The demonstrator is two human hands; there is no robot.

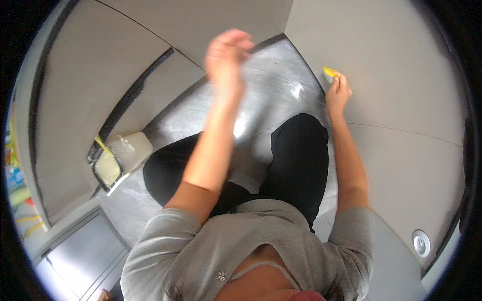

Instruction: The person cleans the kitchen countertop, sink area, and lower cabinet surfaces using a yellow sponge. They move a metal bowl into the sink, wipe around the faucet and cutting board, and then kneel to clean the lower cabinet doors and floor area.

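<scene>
My right hand (338, 90) pinches a small yellow and whitish object (330, 74), perhaps a sponge or folded cloth, close to the light grey panel (395, 94) on the right. Blurred and raised over the glossy grey floor (278, 82), my left hand (228, 54) has its fingers curled, and no object shows in it. Its palm side is partly hidden, so its grip is unclear. Both of my knees are bent below my arms.
On the left, a lined waste bin (131, 150) with a dark rim is by the cabinet front (90, 94). A round metal vent or drain cover (421, 243) is set in the lower right panel. Colourful items (17, 180) stand at the far left edge.
</scene>
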